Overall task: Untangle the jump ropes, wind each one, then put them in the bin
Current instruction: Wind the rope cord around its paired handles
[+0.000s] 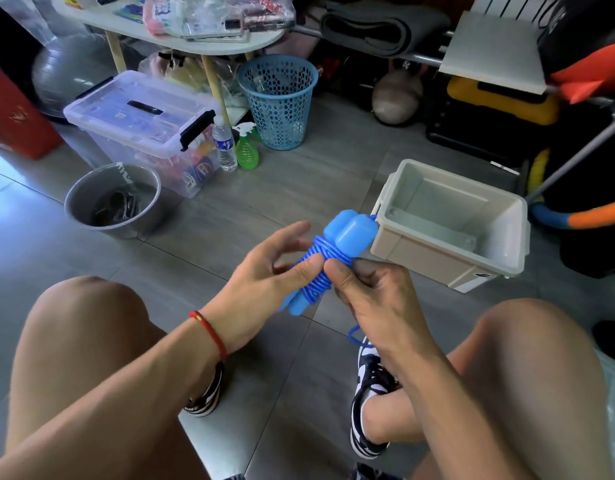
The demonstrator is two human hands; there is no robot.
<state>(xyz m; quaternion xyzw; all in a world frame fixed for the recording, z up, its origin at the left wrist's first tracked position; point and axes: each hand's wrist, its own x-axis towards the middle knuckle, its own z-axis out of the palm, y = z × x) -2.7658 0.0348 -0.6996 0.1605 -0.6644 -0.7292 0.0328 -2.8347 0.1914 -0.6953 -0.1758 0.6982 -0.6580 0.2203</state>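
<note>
A grey tiled floor [299, 188] is carrying an open beige plastic bin [448, 252], a grey metal bucket [91, 202], a blue mesh wastebasket [278, 109], a lidded clear storage box [139, 133], a water bottle [224, 147] and a green spray bottle [247, 148].

Both forearms come in from the bottom corners and converge mid-frame between 2 bare knees. Left hand [264, 282]: thumb pressed onto the wound blue jump rope [319, 268], other fingers spread, loosely extended. Right hand [371, 292]: fingers curled, thumb and fingertips pinching the same bundle, thumbs nearly touching.
</note>
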